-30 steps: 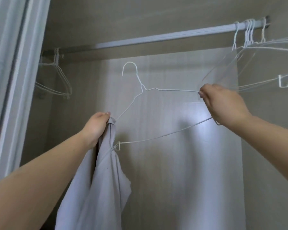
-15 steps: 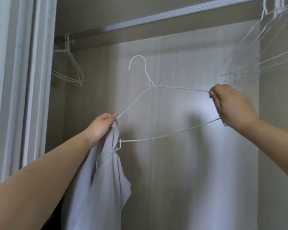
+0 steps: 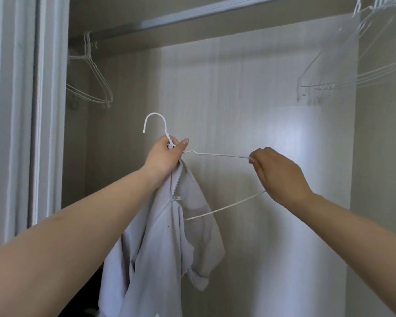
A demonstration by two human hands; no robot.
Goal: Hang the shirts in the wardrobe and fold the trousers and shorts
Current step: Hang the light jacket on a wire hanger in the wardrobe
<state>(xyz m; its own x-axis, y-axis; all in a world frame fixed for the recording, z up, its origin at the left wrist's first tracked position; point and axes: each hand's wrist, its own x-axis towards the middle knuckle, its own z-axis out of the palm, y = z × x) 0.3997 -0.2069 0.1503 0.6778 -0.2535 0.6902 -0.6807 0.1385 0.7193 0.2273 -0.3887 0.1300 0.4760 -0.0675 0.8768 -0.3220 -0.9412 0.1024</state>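
Below the wardrobe rail (image 3: 192, 13), the pale shirt (image 3: 169, 243) hangs from your left hand (image 3: 164, 154), which grips its collar together with the white hanger (image 3: 215, 154) neck, while your right hand (image 3: 277, 177) pinches the hanger's shoulder wire.

Pale lilac-grey zip-front shirt (image 3: 162, 243) of soft fabric, hanging limp and bunched inside the open wardrobe (image 3: 238, 92). Collar end gathered up at the neck of a thin white wire hanger (image 3: 215, 154); white zipper unfastened at the top, pull dangling partway down. One short sleeve draped over the hanger's lower bar, cuff sagging to the right. Hanger upright but slightly tilted, hook (image 3: 154, 121) free in the air, well below the grey wardrobe rail (image 3: 192, 13).
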